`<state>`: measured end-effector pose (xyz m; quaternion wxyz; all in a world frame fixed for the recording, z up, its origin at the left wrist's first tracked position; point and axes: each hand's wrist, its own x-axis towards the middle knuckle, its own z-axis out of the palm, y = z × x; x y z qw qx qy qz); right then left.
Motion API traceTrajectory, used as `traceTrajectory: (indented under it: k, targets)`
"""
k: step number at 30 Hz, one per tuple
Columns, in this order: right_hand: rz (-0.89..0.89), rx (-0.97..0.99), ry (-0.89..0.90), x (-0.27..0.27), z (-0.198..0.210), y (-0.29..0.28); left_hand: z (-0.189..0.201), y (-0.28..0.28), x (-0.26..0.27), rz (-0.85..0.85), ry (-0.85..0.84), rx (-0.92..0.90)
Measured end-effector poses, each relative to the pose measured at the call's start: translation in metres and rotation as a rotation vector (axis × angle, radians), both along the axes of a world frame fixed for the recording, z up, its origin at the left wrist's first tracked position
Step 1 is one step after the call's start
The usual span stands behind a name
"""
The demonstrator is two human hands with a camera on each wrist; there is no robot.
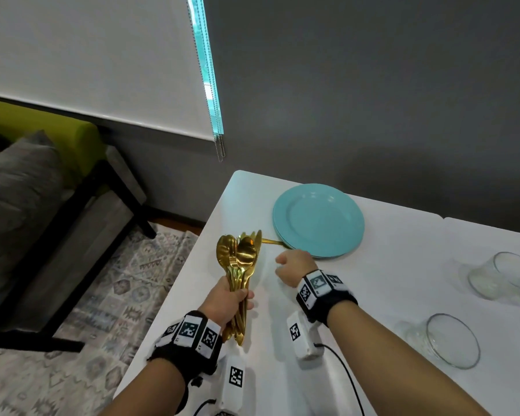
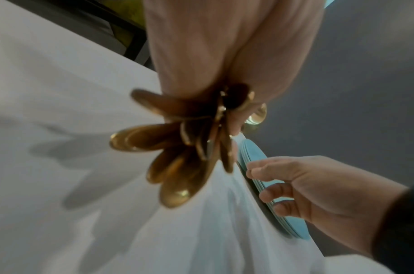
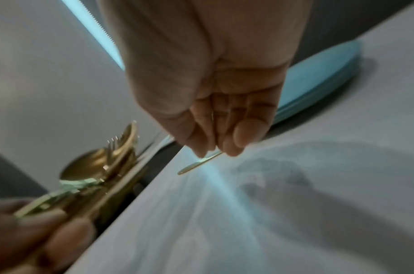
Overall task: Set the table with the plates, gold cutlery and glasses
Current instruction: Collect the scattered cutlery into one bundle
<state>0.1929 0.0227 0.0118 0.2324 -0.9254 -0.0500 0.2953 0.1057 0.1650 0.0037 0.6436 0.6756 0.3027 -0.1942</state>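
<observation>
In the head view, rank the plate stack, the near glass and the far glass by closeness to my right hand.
From the right hand:
1. Plate stack, just beyond it.
2. Near glass, lying to its right.
3. Far glass, farther right, near the frame edge.

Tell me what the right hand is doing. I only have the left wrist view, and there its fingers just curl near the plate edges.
Observer: In the right wrist view, the right hand pinches one slim gold piece between thumb and fingertips.
Operator: Name the piece.
Observer: Cannot tell, since only its thin handle shows. In the head view it lies between the teal plates and the bundle that the left hand grips.
Operator: Report the glasses.
Observer: Clear glasses sit on the white table to the person's right. Neither hand touches them.
</observation>
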Motion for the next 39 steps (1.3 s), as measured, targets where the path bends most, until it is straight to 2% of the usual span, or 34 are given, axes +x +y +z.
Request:
traceTrajectory:
  k: [2,8,15,17,24,31,39]
  targets:
    - [0.035,-0.096,-0.073,0.013,-0.006,0.012,-0.002,0.007,0.004,0.035,-0.001,0.027]
    - [0.130,-0.259,-0.042,0.031,-0.031,0.034,-0.004,0.021,0.004,0.071,-0.009,0.039]
    - [0.132,-0.237,-0.153,-0.005,-0.034,0.023,-0.012,0.023,-0.004,0.127,0.003,0.002]
    - [0.083,-0.199,-0.169,-0.021,-0.036,0.015,-0.011,0.019,-0.004,0.119,0.002,-0.009]
    - [-0.216,-0.109,-0.043,-0.065,-0.039,-0.020,-0.013,-0.004,-0.008,0.051,0.010,-0.008]
    - [-0.435,-0.201,0.055,-0.094,-0.030,-0.055,-0.013,-0.031,-0.025,0.007,0.003,-0.028]
    - [-0.513,-0.227,0.113,-0.122,-0.026,-0.073,-0.008,-0.053,-0.036,-0.117,-0.003,-0.053]
